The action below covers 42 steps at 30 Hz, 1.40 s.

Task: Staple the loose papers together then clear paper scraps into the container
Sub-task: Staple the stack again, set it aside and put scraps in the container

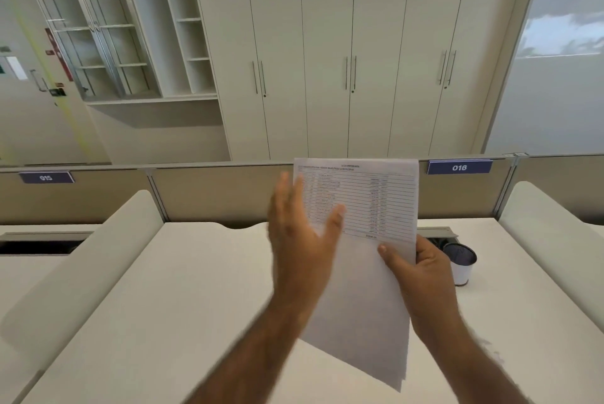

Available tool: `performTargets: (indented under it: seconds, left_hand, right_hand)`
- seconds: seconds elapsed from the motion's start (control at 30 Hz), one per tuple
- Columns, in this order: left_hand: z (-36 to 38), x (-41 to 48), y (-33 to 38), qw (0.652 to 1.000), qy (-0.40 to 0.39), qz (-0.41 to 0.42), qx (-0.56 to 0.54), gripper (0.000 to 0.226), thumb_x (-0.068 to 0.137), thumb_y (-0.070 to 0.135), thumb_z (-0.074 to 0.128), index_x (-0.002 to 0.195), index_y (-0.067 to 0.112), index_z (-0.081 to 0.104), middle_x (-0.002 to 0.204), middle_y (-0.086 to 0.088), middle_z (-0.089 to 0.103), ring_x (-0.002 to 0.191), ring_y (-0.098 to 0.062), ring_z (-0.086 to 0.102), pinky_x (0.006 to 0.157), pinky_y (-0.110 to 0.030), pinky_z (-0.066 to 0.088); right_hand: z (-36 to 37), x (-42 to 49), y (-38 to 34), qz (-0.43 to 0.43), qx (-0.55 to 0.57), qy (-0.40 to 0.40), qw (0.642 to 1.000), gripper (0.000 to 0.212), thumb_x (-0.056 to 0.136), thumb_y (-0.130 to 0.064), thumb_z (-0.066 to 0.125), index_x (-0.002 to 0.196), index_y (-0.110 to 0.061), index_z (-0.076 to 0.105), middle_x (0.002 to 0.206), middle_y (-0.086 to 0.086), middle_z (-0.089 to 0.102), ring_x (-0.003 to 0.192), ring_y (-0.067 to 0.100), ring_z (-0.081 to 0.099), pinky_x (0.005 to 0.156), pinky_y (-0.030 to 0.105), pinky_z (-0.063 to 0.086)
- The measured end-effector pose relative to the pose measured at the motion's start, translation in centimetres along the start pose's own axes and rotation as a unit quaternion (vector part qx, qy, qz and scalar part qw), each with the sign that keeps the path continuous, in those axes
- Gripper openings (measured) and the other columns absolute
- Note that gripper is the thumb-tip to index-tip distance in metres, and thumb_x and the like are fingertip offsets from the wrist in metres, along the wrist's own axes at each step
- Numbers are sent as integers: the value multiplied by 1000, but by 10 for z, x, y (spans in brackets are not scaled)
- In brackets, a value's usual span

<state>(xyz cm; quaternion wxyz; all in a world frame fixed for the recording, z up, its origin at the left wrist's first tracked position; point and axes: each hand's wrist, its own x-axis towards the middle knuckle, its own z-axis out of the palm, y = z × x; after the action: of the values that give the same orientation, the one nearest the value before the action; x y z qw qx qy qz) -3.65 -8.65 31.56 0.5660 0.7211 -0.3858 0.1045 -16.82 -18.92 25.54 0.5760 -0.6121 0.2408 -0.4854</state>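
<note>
Squaring the papers [369,207] looks like the step in hand: they are held upright above the table [196,289], and getting the edges flush before stapling would keep the corner neat. The right hand [421,276] grips the right edge, thumb on the printed face. The left hand [300,240] is open, fingers [283,188] straight at the left edge, contact blurred. The container [462,264] stands just beyond the right hand; no stapler shows.
</note>
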Motion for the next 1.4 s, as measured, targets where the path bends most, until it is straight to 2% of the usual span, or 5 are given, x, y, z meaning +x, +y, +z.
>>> performTargets:
  seconds: [0.33, 0.67, 0.83, 0.97, 1.4]
  left_hand:
    - [19, -25, 22, 973, -73, -138, -170, 17, 105, 32, 54, 121, 33, 59, 107, 19, 71, 100, 3, 67, 80, -11, 54]
    - [-10, -3, -18, 930, -32, -194, -311, 27, 108, 26, 50, 99, 36, 74, 101, 3, 80, 92, -18, 77, 74, -32, 60]
    - [-44, 5, -32, 902, -77, -196, -378, 17, 100, 32, 60, 103, 26, 76, 106, -11, 79, 93, -30, 77, 69, -38, 62]
    - [-57, 9, -38, 894, -110, -206, -383, 25, 91, 35, 58, 107, 24, 74, 107, -12, 78, 90, -29, 77, 65, -40, 63]
    - [-53, 4, -51, 883, -155, -213, -388, 36, 100, 41, 58, 130, 21, 63, 120, -14, 73, 104, -38, 73, 82, -62, 61]
  right_hand:
    - [56, -25, -10, -303, -438, 47, 845, 25, 81, -13, 73, 105, -18, 69, 81, -5, 61, 65, 14, 57, 48, 24, 44]
    - [42, -22, -5, -400, -383, -81, 829, 23, 99, -37, 58, 101, -19, 72, 93, -6, 68, 86, 14, 60, 78, 30, 47]
    - [9, 25, -29, -210, -218, 119, 945, 12, 95, -32, 59, 93, -25, 68, 90, -15, 68, 84, 4, 64, 77, 35, 53]
    - [-4, 61, -51, 57, 6, 14, 998, 37, 94, -47, 60, 106, -14, 71, 102, 3, 76, 94, 20, 72, 89, 44, 58]
    - [14, 64, -73, 47, 180, -11, 983, 14, 90, -14, 71, 77, -18, 72, 94, 13, 68, 89, 26, 65, 87, 46, 58]
